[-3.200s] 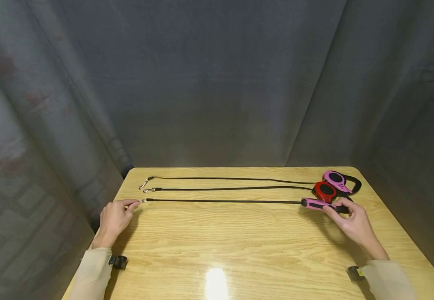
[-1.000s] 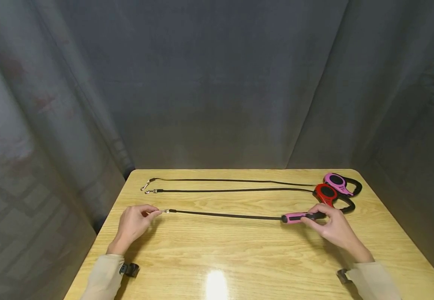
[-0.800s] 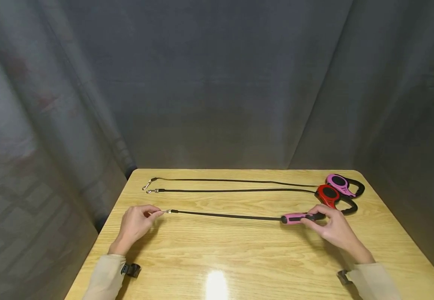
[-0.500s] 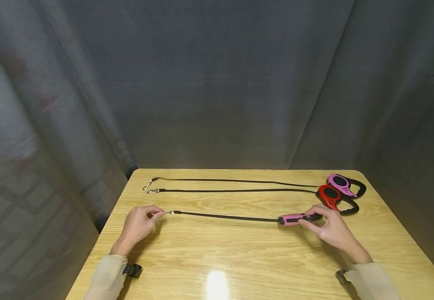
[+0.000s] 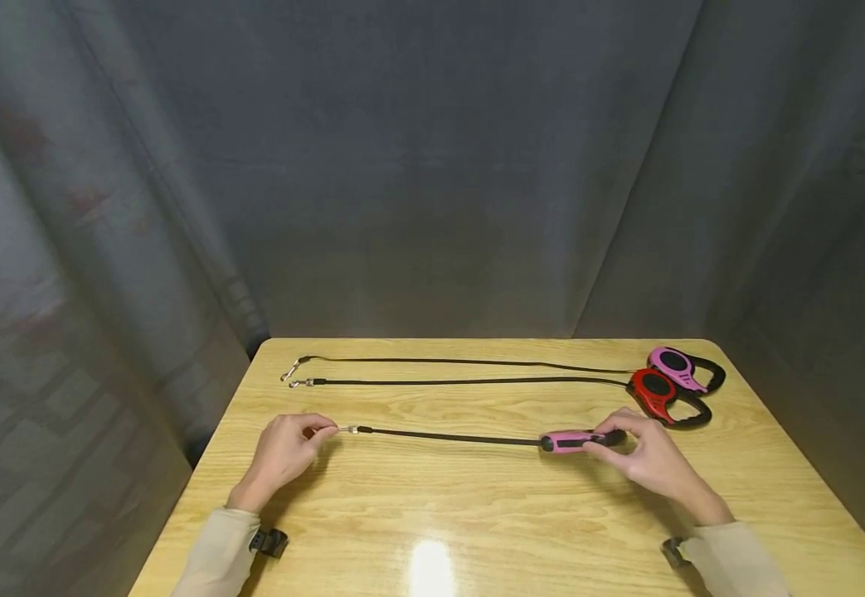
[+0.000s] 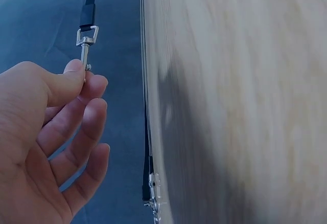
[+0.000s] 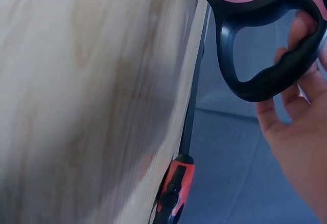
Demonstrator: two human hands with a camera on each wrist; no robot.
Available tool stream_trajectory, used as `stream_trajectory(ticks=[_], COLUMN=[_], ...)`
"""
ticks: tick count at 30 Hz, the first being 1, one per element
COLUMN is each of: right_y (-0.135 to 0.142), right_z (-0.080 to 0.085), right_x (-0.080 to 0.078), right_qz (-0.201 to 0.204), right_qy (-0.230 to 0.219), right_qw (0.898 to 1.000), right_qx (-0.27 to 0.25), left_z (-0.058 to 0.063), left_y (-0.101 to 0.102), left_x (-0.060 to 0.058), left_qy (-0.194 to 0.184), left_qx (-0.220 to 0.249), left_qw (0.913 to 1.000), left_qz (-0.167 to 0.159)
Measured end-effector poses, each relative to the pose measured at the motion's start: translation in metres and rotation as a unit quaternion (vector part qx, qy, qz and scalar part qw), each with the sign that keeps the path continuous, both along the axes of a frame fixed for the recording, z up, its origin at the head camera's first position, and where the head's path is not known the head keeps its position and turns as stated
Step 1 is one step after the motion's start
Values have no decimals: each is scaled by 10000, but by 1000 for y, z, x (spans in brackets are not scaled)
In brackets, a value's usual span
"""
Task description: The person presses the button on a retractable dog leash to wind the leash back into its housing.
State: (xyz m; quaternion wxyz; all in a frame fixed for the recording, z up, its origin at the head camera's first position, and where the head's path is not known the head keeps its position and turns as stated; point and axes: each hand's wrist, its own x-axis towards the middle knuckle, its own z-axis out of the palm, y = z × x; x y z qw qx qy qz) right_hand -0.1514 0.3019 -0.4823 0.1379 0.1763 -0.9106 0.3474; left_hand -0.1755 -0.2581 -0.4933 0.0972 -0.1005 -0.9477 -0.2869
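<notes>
A pink retractable dog leash [image 5: 566,441] is stretched between my two hands above the table. My left hand [image 5: 286,448] pinches its metal snap clip [image 6: 85,52] between thumb and index finger, the other fingers loosely bent. Its black strap [image 5: 450,437] runs nearly straight to the casing. At the other end, my right hand [image 5: 648,456] grips the black loop handle [image 7: 271,81], fingers curled round it in the right wrist view. Behind lie a red retractable leash [image 5: 653,391] and a second pink leash [image 5: 673,361], their straps pulled out to the left.
The clips [image 5: 302,383] of the two lying leashes rest at the table's back left. Their casings overlap at the back right. A light wooden table [image 5: 432,497] spans the front, with grey curtains [image 5: 417,182] behind and at both sides.
Both hands have come toward the table's front and closer together, carrying the pink leash away from the other two. Its strap between them is shorter. The two lying leashes stay put.
</notes>
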Motion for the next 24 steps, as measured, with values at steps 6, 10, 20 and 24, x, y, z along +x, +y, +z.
stream_trajectory(ticks=[6,10,20,24], right_y=[-6,-10,-28,-33], right_z=[1,0,0,-2], right_x=[2,2,0,0], right_qz=[42,103,377,438], right_qy=[-102,-154,-241,-309], right_qw=[9999,9998,9987,9982], right_qx=[65,124,254,282], left_z=[-2,-3,-3,-3], left_y=[4,5,8,12], left_x=[2,2,2,3], left_qy=[5,-31,-39,-83], left_qx=[-12,37,106,119], left_qw=[10000,9999,9995,9993], left_qz=[-47,-121,-286,-340])
